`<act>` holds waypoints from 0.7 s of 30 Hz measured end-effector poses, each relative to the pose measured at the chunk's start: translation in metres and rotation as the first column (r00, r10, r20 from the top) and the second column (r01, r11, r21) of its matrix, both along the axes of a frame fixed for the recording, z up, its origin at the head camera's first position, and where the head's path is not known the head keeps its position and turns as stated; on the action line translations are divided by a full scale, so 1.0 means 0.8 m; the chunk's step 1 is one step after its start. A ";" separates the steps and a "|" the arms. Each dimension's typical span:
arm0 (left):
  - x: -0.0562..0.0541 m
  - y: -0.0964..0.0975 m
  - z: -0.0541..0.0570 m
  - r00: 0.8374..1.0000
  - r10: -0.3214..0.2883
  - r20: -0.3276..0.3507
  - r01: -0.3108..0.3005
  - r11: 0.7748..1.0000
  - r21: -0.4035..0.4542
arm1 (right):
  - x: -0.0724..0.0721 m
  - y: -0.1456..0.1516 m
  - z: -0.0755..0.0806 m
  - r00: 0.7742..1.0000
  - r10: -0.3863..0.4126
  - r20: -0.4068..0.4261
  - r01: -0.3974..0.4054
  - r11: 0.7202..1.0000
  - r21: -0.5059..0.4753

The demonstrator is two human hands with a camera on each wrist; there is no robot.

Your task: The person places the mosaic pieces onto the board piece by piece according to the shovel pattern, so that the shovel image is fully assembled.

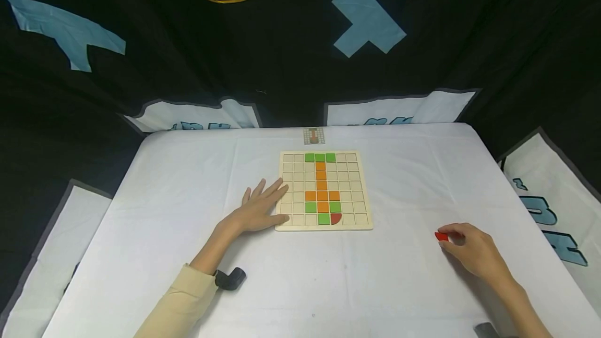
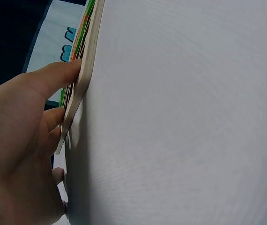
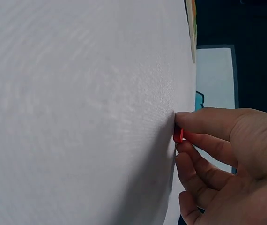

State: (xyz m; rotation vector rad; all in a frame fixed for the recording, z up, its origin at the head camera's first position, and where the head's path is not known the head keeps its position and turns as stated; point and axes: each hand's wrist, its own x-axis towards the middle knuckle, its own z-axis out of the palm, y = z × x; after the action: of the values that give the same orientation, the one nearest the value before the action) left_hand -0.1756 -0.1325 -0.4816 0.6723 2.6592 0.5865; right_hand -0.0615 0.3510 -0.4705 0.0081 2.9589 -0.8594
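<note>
A wooden grid board (image 1: 352, 221) lies at the middle of the table, with green tiles (image 1: 320, 157), orange tiles (image 1: 321, 176) and one red tile (image 1: 336, 218) with a rounded corner set in its squares. My left hand (image 1: 257, 213) rests at the board's left edge, fingers spread and straight, thumb on the lower left corner. Off to the right, my right hand (image 1: 471, 249) pinches a small red tile (image 1: 441, 236) between thumb and fingers, close over the tablecloth. The right wrist view shows that red tile (image 3: 178, 135) edge-on, partly hidden by the thumb.
A small printed pattern card (image 1: 313, 135) lies behind the board near the table's far edge. White cloth (image 1: 394, 286) covers the table. Dark patterned fabric (image 1: 263, 56) hangs behind and at the sides.
</note>
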 end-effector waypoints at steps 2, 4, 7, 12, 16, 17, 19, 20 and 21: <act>0.000 0.000 0.000 1.000 0.001 0.002 -0.001 1.000 -0.002 | -0.001 -0.002 0.000 1.000 0.000 -0.006 0.000 1.000 -0.004; 0.000 0.000 -0.001 1.000 0.001 0.003 -0.001 1.000 -0.004 | -0.001 -0.005 0.001 1.000 0.001 -0.016 -0.002 1.000 -0.010; 0.001 -0.001 -0.001 1.000 0.002 0.003 -0.002 1.000 -0.006 | -0.006 -0.014 0.004 0.999 0.016 -0.042 -0.017 1.000 -0.023; 0.001 -0.001 -0.002 1.000 0.008 0.001 -0.008 1.000 -0.004 | -0.021 -0.033 0.008 0.992 0.070 -0.106 -0.075 0.996 -0.041; 0.001 0.000 -0.001 1.000 0.011 0.009 -0.011 1.000 -0.005 | -0.035 -0.056 0.011 0.983 0.110 -0.146 -0.119 0.991 -0.056; 0.001 0.000 -0.001 1.000 0.011 0.012 -0.011 1.000 -0.005 | -0.038 -0.062 0.013 0.982 0.117 -0.151 -0.127 0.990 -0.061; 0.001 0.000 0.000 1.000 0.012 0.017 -0.012 1.000 -0.008 | -0.045 -0.075 0.016 0.979 0.129 -0.156 -0.141 0.988 -0.071; 0.001 0.001 0.001 1.000 0.013 0.020 -0.012 1.000 -0.008 | -0.048 -0.082 0.018 0.979 0.133 -0.157 -0.146 0.987 -0.073; 0.001 0.001 0.001 1.000 0.012 0.017 -0.011 1.000 -0.008 | -0.051 -0.089 0.020 0.978 0.139 -0.156 -0.153 0.985 -0.079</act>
State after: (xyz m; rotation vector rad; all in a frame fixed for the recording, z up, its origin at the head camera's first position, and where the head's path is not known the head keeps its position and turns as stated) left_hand -0.1749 -0.1319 -0.4806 0.6473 2.6499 0.5820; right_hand -0.1023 0.2801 -0.4542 -0.2871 3.0054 -1.0144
